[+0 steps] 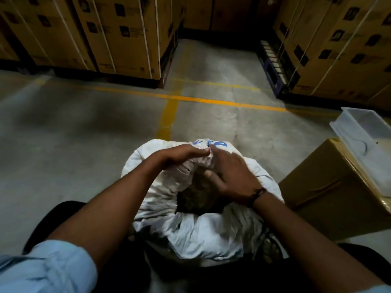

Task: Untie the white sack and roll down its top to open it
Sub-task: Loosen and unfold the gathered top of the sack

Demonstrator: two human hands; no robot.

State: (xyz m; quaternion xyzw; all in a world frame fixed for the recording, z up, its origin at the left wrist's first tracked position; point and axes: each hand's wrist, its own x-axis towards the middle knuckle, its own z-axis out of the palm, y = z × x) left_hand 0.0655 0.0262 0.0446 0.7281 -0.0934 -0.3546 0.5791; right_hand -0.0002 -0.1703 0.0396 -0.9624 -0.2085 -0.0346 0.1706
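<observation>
Sack: the white sack (196, 227) mouth is open; its far rim sits under your hands.
Left hand (179, 154): pinches the far rim.
Right hand (231, 176): grips the rim beside it.

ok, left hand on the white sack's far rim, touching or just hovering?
Touching. The head view shows the left hand curled over the bunched far rim of the white sack, fabric crumpling under its fingers, no gap visible.
</observation>
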